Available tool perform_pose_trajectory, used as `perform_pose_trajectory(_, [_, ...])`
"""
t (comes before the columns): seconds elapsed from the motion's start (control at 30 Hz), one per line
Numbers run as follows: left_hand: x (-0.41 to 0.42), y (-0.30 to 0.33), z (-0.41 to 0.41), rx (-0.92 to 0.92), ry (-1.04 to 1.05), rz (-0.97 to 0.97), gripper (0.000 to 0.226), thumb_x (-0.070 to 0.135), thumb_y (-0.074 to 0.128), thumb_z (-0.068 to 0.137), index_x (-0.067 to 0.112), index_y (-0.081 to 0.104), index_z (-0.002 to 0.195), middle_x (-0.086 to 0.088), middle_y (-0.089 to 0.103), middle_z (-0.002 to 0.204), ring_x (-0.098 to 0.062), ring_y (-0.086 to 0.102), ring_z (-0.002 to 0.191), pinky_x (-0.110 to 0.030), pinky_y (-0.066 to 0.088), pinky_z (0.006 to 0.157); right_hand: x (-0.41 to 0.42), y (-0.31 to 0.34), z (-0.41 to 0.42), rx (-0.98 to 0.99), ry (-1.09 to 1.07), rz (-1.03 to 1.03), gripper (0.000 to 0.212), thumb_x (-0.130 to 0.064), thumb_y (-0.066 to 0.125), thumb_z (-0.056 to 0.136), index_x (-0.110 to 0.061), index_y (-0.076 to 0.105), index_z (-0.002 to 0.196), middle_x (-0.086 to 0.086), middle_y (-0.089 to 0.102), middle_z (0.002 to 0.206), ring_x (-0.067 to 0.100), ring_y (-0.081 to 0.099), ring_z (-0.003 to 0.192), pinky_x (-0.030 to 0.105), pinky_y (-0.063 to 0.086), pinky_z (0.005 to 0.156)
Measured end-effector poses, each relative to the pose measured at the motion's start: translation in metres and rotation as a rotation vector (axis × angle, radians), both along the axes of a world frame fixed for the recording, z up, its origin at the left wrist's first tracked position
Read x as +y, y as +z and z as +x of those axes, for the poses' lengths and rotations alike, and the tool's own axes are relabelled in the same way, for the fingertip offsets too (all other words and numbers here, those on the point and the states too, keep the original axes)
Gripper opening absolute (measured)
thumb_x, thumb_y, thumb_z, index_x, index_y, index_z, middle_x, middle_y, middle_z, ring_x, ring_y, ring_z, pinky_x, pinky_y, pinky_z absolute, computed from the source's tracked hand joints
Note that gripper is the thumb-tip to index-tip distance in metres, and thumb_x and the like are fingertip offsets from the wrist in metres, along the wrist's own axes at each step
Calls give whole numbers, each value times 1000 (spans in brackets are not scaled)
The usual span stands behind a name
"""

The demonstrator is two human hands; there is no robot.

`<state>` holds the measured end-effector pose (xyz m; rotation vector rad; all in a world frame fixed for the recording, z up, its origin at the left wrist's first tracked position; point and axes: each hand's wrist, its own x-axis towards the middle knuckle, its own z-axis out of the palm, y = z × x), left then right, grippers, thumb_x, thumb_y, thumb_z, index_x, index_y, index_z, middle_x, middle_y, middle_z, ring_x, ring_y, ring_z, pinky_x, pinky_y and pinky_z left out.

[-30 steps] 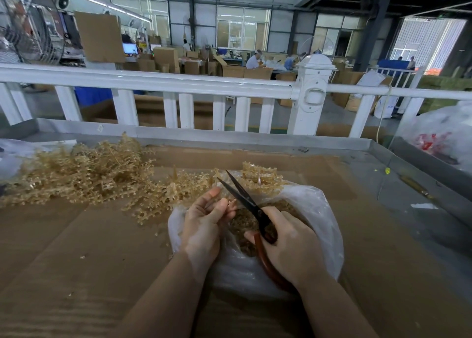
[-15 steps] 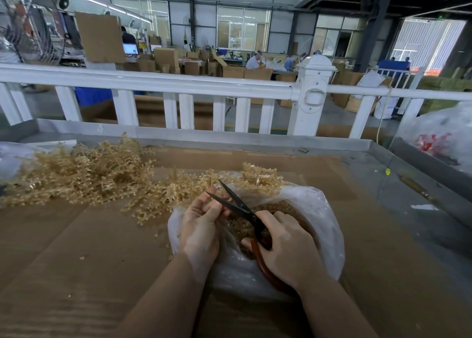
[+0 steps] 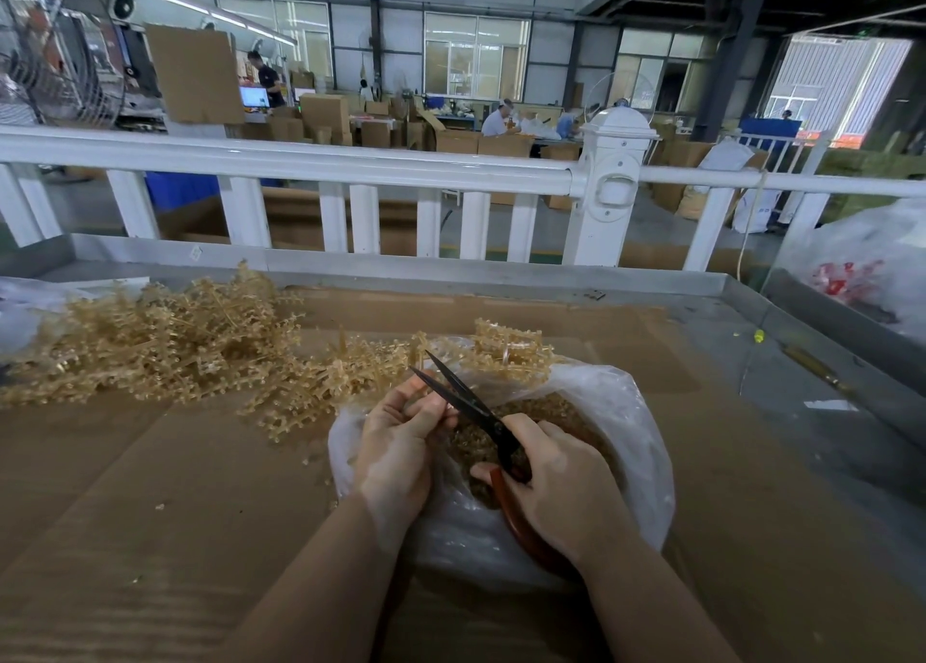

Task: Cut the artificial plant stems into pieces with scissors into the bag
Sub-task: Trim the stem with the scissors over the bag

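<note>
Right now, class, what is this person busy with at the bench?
A person is snipping artificial plant stems over an open plastic bag on cardboard. The right hand grips the scissors, blades slightly parted. The left hand pinches a stem at the blades. Cut pieces already fill the bag; a pile of uncut stems lies to the left.

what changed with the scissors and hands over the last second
The scissors swung left toward the left hand and their blades narrowed from wide open to a slim gap. The right hand kept its grip on the handles. The bag and the stem pile stayed put.
</note>
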<state>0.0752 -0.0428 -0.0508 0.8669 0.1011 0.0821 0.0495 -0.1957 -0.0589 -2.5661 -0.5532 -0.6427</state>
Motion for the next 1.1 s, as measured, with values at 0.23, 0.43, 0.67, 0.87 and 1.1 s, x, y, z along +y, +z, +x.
perform_pose_trajectory(0.23, [-1, -1, 1, -4, 49, -15, 26, -11, 45, 92, 4, 59, 108, -6, 62, 75, -8, 64, 60, -15, 54, 58, 0, 1, -2, -17, -32, -9, 47, -60, 50, 82, -24, 62, 110, -7, 64, 86, 10, 59, 78, 23, 50, 70])
perform_pose_trajectory(0.43, [-2, 0, 1, -2, 62, -44, 27, -10, 43, 94, 11, 59, 103, 1, 68, 65, -5, 67, 62, -15, 54, 59, 0, -1, -1, -25, -60, -41, 48, -57, 54, 83, -23, 60, 116, -3, 63, 95, 14, 57, 88, 22, 46, 77])
perform_pose_trajectory(0.67, [-2, 0, 2, 20, 56, -29, 28, -8, 43, 94, 13, 59, 105, 1, 69, 66, -5, 67, 63, -15, 54, 57, 1, -2, -1, -37, -60, -42, 49, -57, 53, 83, -21, 61, 115, -2, 64, 95, 15, 59, 88, 25, 48, 76])
perform_pose_trajectory(0.87, [-4, 0, 1, -5, 47, 11, 25, -10, 42, 94, 7, 57, 107, -9, 60, 84, -15, 59, 77, -15, 54, 61, 0, -2, 0, -47, -38, -30, 42, -57, 58, 81, -22, 64, 105, -6, 63, 80, 11, 59, 73, 21, 48, 65])
perform_pose_trajectory(1.1, [-4, 0, 1, -13, 26, 25, 27, -11, 43, 93, 2, 54, 115, -12, 61, 86, -12, 62, 68, -15, 54, 57, 1, -1, 1, -30, -1, 18, 46, -57, 56, 82, -20, 63, 109, -4, 64, 85, 13, 60, 76, 26, 51, 69])
